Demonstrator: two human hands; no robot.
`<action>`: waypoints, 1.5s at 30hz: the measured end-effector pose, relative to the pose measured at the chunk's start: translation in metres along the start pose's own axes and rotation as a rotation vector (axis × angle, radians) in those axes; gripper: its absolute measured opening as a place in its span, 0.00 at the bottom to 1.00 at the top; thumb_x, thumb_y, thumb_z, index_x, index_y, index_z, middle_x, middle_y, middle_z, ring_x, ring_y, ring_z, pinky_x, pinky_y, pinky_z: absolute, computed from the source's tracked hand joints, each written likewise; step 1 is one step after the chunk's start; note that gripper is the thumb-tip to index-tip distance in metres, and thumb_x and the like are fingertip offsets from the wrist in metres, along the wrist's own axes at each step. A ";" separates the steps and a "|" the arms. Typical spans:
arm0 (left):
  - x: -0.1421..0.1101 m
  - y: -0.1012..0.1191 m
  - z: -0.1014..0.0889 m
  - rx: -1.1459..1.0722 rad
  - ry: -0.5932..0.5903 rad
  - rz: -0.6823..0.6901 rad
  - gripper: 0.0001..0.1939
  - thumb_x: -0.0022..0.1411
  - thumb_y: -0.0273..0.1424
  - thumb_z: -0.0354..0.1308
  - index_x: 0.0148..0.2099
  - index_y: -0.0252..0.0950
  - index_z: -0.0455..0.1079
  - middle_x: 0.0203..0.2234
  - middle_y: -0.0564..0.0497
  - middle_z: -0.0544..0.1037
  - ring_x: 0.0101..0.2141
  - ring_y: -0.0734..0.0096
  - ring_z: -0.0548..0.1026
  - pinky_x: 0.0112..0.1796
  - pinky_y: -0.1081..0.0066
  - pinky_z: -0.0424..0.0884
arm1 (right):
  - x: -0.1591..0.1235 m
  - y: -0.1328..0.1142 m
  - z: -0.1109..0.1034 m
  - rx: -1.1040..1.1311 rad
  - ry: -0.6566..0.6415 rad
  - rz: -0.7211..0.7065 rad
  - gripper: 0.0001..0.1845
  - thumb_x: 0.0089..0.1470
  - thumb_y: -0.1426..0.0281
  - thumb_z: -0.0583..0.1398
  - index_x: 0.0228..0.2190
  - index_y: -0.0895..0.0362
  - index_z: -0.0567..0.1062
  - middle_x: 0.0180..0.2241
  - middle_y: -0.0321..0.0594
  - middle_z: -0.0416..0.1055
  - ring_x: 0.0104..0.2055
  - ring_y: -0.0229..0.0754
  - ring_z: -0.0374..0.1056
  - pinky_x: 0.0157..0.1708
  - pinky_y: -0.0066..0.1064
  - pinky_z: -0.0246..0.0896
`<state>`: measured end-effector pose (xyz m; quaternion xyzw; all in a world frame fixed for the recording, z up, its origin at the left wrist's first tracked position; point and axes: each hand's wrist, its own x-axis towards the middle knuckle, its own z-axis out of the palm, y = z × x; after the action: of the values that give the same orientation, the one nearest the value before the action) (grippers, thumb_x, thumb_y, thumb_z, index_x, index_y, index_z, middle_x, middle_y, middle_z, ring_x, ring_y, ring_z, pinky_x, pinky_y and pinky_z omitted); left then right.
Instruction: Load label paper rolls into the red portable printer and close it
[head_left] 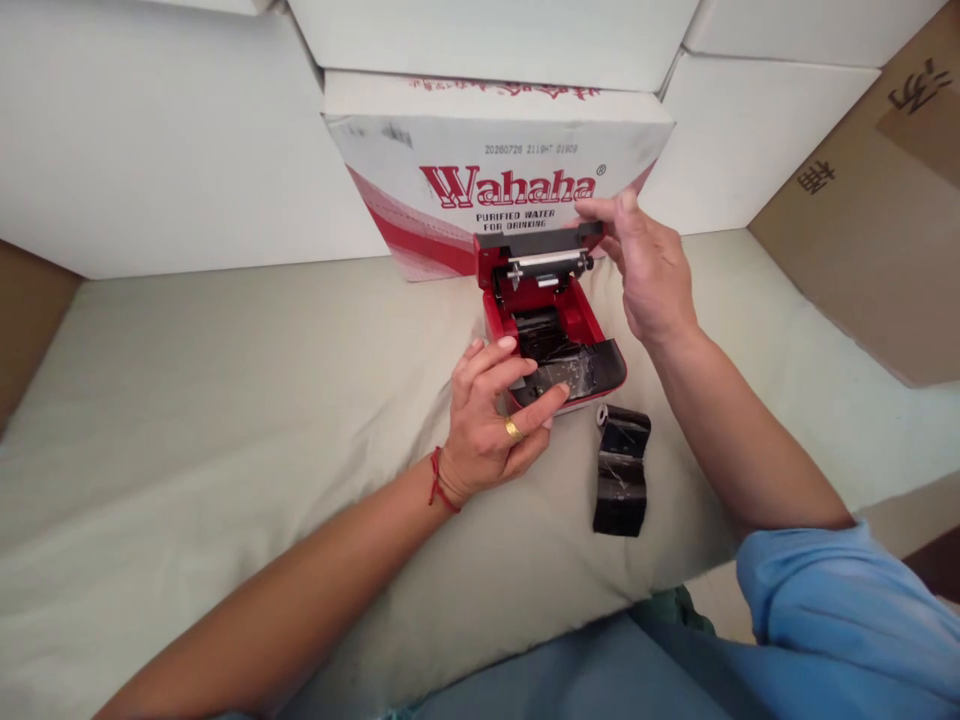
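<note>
A small red and black label printer (pixel 585 315) stands on the cloth with its lid (pixel 536 250) raised, showing a roller and dark film inside. Dark film also lies over its front lip. My left hand (pixel 499 415), with a gold ring and a red cord at the wrist, grips the printer's front left corner, fingers over the film. Behind and beside the raised lid, my right hand (pixel 651 265) has its fingers at the lid's right end; some fingertips are hidden. A partly unrolled black ribbon roll (pixel 622 470) rests on the cloth in front of the printer.
A white and red Wahaha water carton (pixel 390 165) stands just behind the printer. White boxes (pixel 165 150) line the back, and a brown cardboard box (pixel 870 220) is at the right. Pale green cloth (pixel 247 400) covers the surface, with folds near my left arm.
</note>
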<state>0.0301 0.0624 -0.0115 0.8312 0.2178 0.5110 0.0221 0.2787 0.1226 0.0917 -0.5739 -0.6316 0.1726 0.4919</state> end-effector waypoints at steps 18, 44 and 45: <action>0.002 -0.006 -0.004 -0.140 -0.022 -0.075 0.26 0.77 0.41 0.60 0.73 0.56 0.70 0.65 0.47 0.80 0.73 0.48 0.76 0.76 0.36 0.65 | -0.119 -0.013 -0.004 -0.235 -0.066 -0.172 0.21 0.73 0.50 0.64 0.59 0.48 0.73 0.67 0.55 0.78 0.71 0.60 0.75 0.70 0.62 0.71; 0.006 -0.032 0.004 -0.629 0.074 -0.615 0.41 0.70 0.54 0.72 0.78 0.60 0.61 0.79 0.52 0.66 0.82 0.47 0.59 0.82 0.41 0.53 | -0.137 0.003 0.002 -0.325 0.131 -0.560 0.20 0.70 0.71 0.61 0.59 0.47 0.81 0.58 0.47 0.77 0.67 0.59 0.71 0.68 0.63 0.72; 0.003 -0.037 0.006 -0.696 0.041 -0.651 0.47 0.67 0.56 0.74 0.80 0.64 0.57 0.83 0.55 0.59 0.85 0.46 0.52 0.83 0.41 0.51 | -0.138 0.003 0.002 -0.327 0.139 -0.568 0.20 0.69 0.71 0.62 0.58 0.47 0.81 0.56 0.47 0.78 0.66 0.59 0.71 0.67 0.62 0.73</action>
<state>0.0239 0.0982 -0.0214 0.6526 0.2834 0.5366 0.4537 0.2589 0.0008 0.0301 -0.4566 -0.7505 -0.1147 0.4637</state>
